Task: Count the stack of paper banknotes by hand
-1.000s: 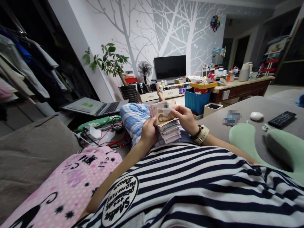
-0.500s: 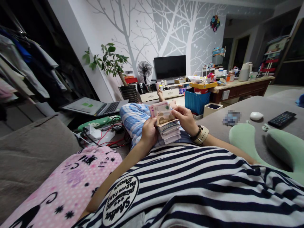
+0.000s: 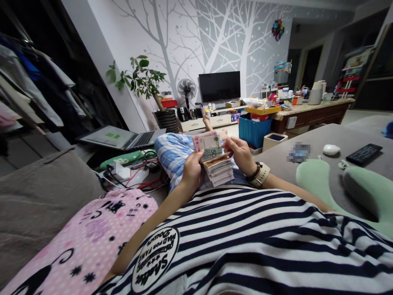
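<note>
Over my lap, my left hand [image 3: 193,169] is closed around a thick wad of banknotes [image 3: 219,174], its thumb pressing on the front. A greenish note marked 50 [image 3: 211,146] stands upright at the front of the raised notes, with pink ones [image 3: 195,143] showing behind it. Below, the rest of the wad is folded down, a brownish note on top. At the right edge of the notes, my right hand [image 3: 242,155] is closed with thumb and fingers pinched together at a note's edge; the exact contact is partly hidden.
A laptop [image 3: 119,138] lies open on the left, with tangled cables [image 3: 138,174] nearby. A pink patterned cushion [image 3: 92,233] rests by my left arm. To the right are a green neck pillow [image 3: 316,176], a white mouse [image 3: 331,150] and a remote control [image 3: 364,155] on the sofa.
The brownish note that faced me has been turned down onto the lower wad, uncovering the greenish 50 note. My right hand has shifted slightly right; my left has stayed in place.
</note>
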The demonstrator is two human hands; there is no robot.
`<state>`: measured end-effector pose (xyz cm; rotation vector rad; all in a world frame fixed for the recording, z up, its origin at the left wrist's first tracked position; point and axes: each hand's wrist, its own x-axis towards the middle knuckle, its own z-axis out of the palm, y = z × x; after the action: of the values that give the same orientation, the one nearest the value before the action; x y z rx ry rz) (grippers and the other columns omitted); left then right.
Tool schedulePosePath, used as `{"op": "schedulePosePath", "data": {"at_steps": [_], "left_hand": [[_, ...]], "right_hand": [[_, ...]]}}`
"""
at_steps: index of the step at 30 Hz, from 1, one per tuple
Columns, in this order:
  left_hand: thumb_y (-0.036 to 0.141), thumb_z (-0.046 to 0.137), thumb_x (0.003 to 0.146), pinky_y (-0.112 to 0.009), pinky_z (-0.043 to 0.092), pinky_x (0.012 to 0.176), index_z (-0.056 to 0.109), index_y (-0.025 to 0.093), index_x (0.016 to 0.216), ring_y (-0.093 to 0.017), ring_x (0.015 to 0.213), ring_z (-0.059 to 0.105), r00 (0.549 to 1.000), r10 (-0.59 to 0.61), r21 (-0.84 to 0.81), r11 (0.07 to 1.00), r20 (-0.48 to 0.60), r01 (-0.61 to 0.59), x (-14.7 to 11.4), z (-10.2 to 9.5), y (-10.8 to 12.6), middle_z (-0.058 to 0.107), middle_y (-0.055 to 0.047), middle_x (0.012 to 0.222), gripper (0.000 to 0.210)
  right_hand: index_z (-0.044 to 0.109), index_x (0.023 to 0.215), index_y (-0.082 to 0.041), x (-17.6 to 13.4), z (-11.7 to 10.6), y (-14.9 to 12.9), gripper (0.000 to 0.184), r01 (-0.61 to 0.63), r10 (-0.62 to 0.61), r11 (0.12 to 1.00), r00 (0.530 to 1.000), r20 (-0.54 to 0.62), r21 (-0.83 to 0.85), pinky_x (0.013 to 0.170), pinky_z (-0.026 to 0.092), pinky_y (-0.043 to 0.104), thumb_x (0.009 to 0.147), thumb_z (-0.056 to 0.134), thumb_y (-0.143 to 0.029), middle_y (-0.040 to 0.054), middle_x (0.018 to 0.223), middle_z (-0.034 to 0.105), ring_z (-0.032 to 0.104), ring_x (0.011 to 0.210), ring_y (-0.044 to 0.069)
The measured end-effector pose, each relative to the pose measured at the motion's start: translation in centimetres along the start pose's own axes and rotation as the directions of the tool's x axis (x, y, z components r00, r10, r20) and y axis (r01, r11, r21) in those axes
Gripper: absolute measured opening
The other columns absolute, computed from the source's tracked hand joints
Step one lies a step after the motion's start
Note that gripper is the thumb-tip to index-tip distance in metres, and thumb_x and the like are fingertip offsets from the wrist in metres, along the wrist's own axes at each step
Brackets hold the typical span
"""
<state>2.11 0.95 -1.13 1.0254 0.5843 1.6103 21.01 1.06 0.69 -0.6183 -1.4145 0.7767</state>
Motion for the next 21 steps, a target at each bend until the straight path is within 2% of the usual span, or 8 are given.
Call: {"op": "schedulePosePath", "data": {"at_steps": [2,6,10,13,17,21], "left_hand": [[0.044,0.104,0.07,-0.068,0.074,0.125,0.088,0.027,0.105,-0.052,0.145,0.09,1.0,-0.012,-0.005,1.0,0.018,0.012,-0.1,0.1,0.2,0.098,-0.011,0.112,0.042],[0.037,0.112,0.062,-0.067,0.074,0.125,0.093,0.026,0.117,-0.053,0.141,0.091,0.997,-0.025,-0.008,1.0,0.07,0.026,-0.5,0.3,0.6,0.099,-0.01,0.113,0.06],[0.035,0.114,0.063,-0.068,0.072,0.129,0.094,0.022,0.125,-0.053,0.141,0.092,0.995,-0.029,0.0,1.0,0.095,0.029,-0.8,0.3,0.7,0.1,-0.012,0.114,0.066],[0.037,0.113,0.064,-0.068,0.071,0.129,0.092,0.022,0.118,-0.053,0.143,0.091,0.995,-0.031,0.004,1.0,0.093,0.03,-0.7,0.1,0.6,0.1,-0.013,0.115,0.06],[0.043,0.114,0.062,-0.067,0.073,0.125,0.086,0.024,0.092,-0.052,0.137,0.092,0.999,-0.015,-0.011,1.0,0.039,0.015,0.1,-0.3,0.2,0.098,-0.011,0.104,0.045],[0.047,0.114,0.073,-0.063,0.073,0.126,0.087,0.024,0.091,-0.05,0.139,0.091,0.999,-0.027,-0.024,0.999,0.031,0.028,1.0,-0.8,-0.1,0.097,-0.011,0.103,0.04]], "right_hand": [[0.067,0.079,-0.029,0.1,0.0,0.0,0.083,-0.003,0.003,1.0,1.0,-0.023,0.012,0.07,0.047,0.038,0.087,0.083,-0.111,-0.0019,0.067,0.058,0.05,0.068,0.019],[0.06,0.079,-0.03,0.4,-0.1,0.3,0.081,-0.019,0.019,1.0,0.997,-0.068,0.012,0.072,0.047,0.036,0.079,0.095,-0.103,-0.0042,0.069,0.057,0.05,0.07,0.018],[0.062,0.079,-0.03,0.7,-0.3,0.8,0.073,-0.087,0.088,0.996,0.996,-0.026,0.021,0.072,0.045,0.036,0.079,0.098,-0.093,-0.0028,0.071,0.06,0.051,0.073,0.019],[0.063,0.075,-0.029,0.8,-0.2,1.1,0.066,-0.102,0.102,0.995,0.995,-0.008,0.023,0.073,0.045,0.037,0.079,0.102,-0.083,-0.0018,0.071,0.06,0.05,0.075,0.02],[0.063,0.073,-0.029,0.8,-0.3,1.0,0.061,-0.069,0.069,0.997,0.998,0.0,0.036,0.075,0.047,0.038,0.08,0.101,-0.076,-0.001,0.072,0.06,0.051,0.076,0.02],[0.062,0.073,-0.029,0.7,-0.5,0.8,0.059,-0.082,0.082,0.997,0.997,-0.007,0.01,0.073,0.047,0.037,0.084,0.1,-0.073,-0.0012,0.071,0.059,0.052,0.076,0.02]]}}
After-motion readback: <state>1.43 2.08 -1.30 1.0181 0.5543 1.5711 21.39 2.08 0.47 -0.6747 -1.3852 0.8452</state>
